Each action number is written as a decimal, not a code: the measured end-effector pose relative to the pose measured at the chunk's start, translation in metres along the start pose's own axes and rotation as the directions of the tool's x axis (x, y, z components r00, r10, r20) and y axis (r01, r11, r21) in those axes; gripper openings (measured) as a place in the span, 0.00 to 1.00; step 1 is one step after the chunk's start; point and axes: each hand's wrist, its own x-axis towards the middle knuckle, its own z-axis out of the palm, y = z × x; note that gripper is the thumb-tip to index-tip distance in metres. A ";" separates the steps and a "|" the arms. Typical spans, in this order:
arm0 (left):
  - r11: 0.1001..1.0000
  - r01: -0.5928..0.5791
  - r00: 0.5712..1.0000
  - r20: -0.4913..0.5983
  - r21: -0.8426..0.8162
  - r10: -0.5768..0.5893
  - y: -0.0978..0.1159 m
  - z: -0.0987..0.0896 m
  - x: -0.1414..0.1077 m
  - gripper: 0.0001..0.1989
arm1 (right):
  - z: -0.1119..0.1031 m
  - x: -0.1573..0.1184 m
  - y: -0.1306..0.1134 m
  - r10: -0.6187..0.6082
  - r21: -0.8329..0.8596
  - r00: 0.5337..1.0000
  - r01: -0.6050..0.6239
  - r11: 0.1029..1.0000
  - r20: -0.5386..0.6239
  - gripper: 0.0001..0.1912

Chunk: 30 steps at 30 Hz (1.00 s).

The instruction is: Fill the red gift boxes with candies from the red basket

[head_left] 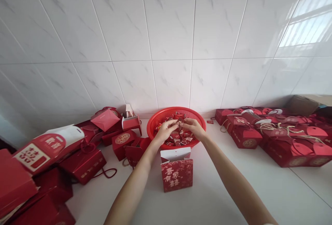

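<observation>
Red round plastic mesh basket (155,123) sits at back edge of white tiled surface (228,190), white tiled wall (171,27) blocking beyond it. Upright red paper gift box (176,178) stands in front, betw. my arms. Piles of red gift boxes crowd L side (83,164) & R side (259,138). My R hand (193,128) has room to pass betw. basket & R pile, toward front R.

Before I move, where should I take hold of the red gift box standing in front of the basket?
Probably pinch the red gift box by its open white flaps, coming from above on your side: it stands upright and the flaps stick up free.
</observation>
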 end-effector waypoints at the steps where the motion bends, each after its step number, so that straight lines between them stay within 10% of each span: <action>1: 1.000 -0.008 1.000 0.007 0.018 0.008 -0.001 0.000 0.001 0.18 | -0.001 0.001 0.001 -0.001 0.069 0.999 0.005 0.998 -0.052 0.15; 12: 0.606 -0.006 0.981 0.121 0.796 -0.149 0.006 -0.007 0.039 0.12 | -0.013 0.011 0.002 0.047 0.448 0.941 0.115 0.887 -0.334 0.11; 22: 0.211 0.038 0.930 0.042 0.977 -0.364 0.003 0.017 0.081 0.17 | -0.012 0.006 -0.003 0.109 0.545 0.922 0.123 0.829 -0.373 0.12; 30: 0.165 -0.052 0.925 0.110 0.985 -0.363 -0.009 0.024 0.086 0.06 | -0.014 0.008 0.000 0.122 0.572 0.911 0.140 0.809 -0.395 0.11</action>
